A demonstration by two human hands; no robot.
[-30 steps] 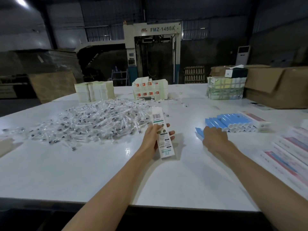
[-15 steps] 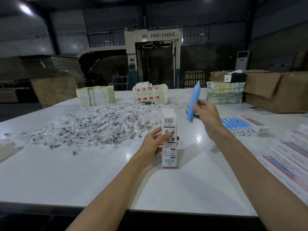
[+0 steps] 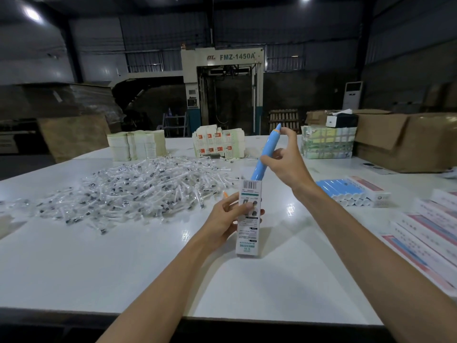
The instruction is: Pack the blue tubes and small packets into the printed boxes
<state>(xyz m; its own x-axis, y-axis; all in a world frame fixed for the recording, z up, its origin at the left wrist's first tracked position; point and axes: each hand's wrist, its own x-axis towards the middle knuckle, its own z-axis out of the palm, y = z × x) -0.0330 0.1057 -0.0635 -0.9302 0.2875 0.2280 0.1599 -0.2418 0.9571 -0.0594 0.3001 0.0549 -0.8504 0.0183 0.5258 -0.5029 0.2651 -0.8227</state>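
Both hands hold something. Fingers of the right hand [image 3: 286,167] pinch a blue tube [image 3: 269,147], tilted so its lower end goes into the printed box [image 3: 248,229]. The left hand [image 3: 222,220] grips that box upright on the counter [image 3: 123,268], mouth up. More tubes [image 3: 338,188] lie nearby.

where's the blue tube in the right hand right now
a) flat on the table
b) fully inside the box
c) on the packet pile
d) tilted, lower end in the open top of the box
D: the right hand holds the tube tilted, its lower end dipping into the open top of the box, which the left hand holds upright.
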